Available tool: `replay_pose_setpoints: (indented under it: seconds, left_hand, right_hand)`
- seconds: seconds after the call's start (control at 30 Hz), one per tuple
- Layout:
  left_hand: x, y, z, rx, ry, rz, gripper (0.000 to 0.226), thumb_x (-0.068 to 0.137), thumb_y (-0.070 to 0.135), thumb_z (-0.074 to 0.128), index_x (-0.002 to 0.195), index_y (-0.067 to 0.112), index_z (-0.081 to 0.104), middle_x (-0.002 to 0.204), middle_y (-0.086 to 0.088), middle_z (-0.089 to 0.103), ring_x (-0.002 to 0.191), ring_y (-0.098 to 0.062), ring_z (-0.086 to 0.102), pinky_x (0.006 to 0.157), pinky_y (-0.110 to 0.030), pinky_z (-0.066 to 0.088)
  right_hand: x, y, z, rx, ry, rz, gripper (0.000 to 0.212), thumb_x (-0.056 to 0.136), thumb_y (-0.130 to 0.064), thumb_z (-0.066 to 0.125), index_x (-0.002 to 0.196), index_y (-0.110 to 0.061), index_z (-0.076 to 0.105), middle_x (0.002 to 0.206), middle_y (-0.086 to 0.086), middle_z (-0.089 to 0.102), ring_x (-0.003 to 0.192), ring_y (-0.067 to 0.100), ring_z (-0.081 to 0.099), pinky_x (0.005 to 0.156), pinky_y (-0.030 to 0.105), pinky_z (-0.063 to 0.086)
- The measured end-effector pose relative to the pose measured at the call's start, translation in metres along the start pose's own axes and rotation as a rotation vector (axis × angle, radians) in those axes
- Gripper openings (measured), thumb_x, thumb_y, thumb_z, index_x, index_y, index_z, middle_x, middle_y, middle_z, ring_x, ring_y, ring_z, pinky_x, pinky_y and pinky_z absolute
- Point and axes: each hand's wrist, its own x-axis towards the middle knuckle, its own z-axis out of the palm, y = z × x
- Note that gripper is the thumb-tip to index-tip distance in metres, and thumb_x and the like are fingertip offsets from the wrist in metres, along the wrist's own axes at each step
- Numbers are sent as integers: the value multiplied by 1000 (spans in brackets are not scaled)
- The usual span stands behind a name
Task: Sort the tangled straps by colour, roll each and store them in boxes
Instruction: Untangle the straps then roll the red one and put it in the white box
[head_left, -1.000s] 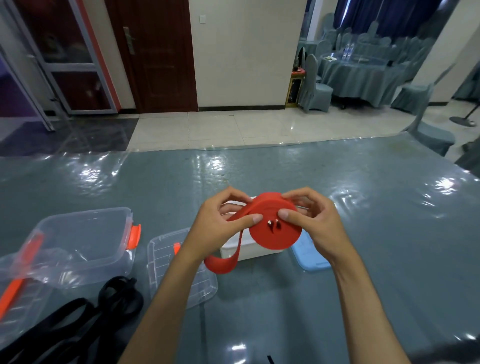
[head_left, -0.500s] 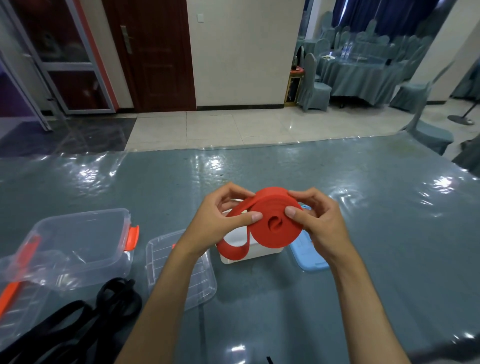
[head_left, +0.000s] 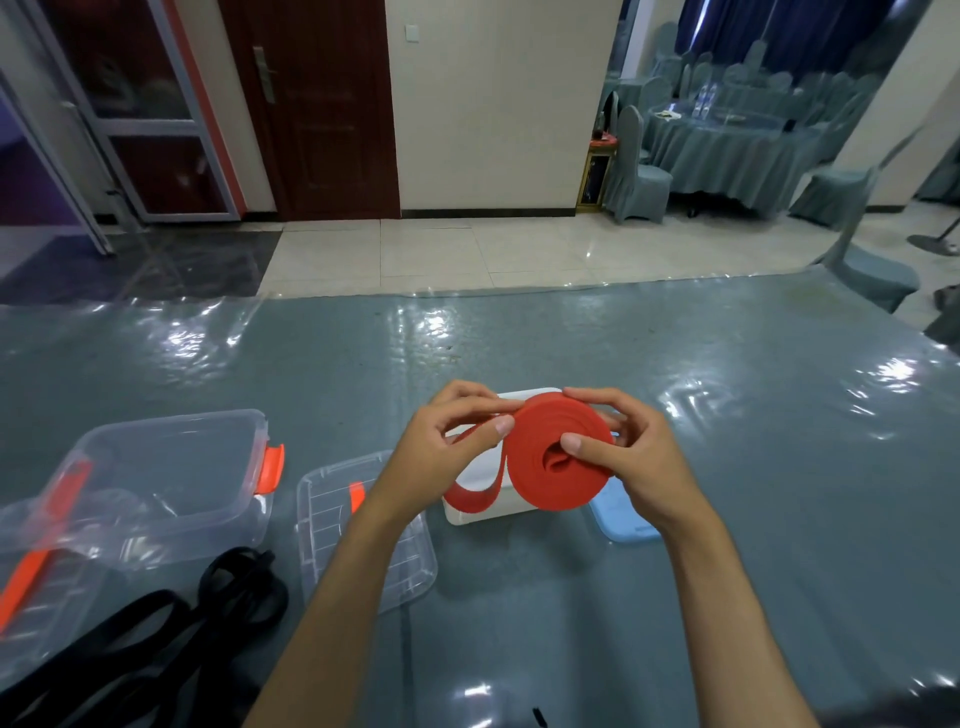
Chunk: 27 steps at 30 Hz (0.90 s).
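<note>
Rolling is the step in hand: a flat red rubbery strap wound into a thick coil (head_left: 558, 460) is held in the air above the grey-blue bench (head_left: 727, 415) under its glossy clear cover. The right hand (head_left: 631, 457) is clamped on the coil, thumb pressed at its centre and fingers curled over the far rim. The left hand (head_left: 441, 447) pinches the loose red tail (head_left: 475, 493), which droops in a short loop in front of a white open box (head_left: 467, 512). A pale blue lid (head_left: 618, 514) lies just beside that box. Little tail seems left, so the next move calls for winding it on snugly without letting the centre spring loose, then lowering the coil into the box. Tangled black straps (head_left: 171, 629) wait at lower left near a clear plastic tub with orange clips (head_left: 171, 467).
</note>
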Motion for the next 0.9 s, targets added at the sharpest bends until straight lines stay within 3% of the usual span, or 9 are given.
replay_pose_setpoints:
  seconds: [0.13,0.2,0.27,0.37,0.43,0.6,0.73,0.8,0.9]
  left_hand:
    - [-5,0,5,-36,31,-15,18,97,12,73,115,14,71,116,-3,73,104,-23,74,92,-39,60]
    - [-10,-4,3,-105,43,-24,18,95,11,74,108,12,62,120,-5,75,109,-27,74,96,-45,58]
    - [-17,-8,4,-158,31,-35,24,90,16,79,107,12,63,128,-4,73,116,-29,72,99,-47,57]
    - [-30,-12,17,-214,42,-81,32,77,28,86,104,24,69,129,7,69,109,-27,74,91,-44,60]
    - [-38,-18,29,-276,102,-98,34,77,23,88,106,27,70,128,5,70,109,-26,73,89,-43,60]
    - [-54,-28,52,-353,262,-109,41,87,9,82,124,18,70,128,-7,73,112,-30,73,104,-53,55]
    - [-67,-34,71,-426,430,-136,38,87,7,82,115,17,60,117,-13,76,105,-34,75,96,-61,57]
    - [-72,-39,79,-457,475,-165,29,90,4,78,111,8,58,113,-15,76,109,-35,73,95,-64,57]
    - [-80,-46,89,-530,480,-240,25,93,2,74,115,3,62,116,-14,76,115,-37,71,95,-62,58]
  right_hand:
    - [-3,4,2,37,37,-6,50,73,-6,86,119,-12,70,100,13,80,84,23,77,70,30,61]
    - [-6,5,3,91,83,3,50,71,-6,88,116,-19,72,96,13,80,80,22,76,67,29,60]
    - [-8,7,5,151,145,2,47,71,-7,87,113,-21,72,92,12,79,76,21,75,64,29,61]
    - [-13,13,8,193,216,-17,45,73,-7,85,114,-18,68,94,12,79,80,24,76,66,32,62]
    - [-17,19,12,194,258,-26,41,75,-11,81,113,-19,67,97,12,79,83,24,76,67,33,62]
    - [-30,32,19,164,352,-30,41,75,-11,87,108,-19,65,97,8,78,84,21,75,69,30,60]
    - [-39,46,24,175,422,-23,37,74,-16,86,104,-23,66,93,4,78,83,20,74,71,33,60]
    - [-42,54,27,193,449,0,39,69,-27,89,102,-28,68,100,9,78,89,25,74,80,42,61]
    - [-44,64,32,212,515,27,42,65,-35,91,101,-33,68,129,16,71,118,35,69,98,57,56]
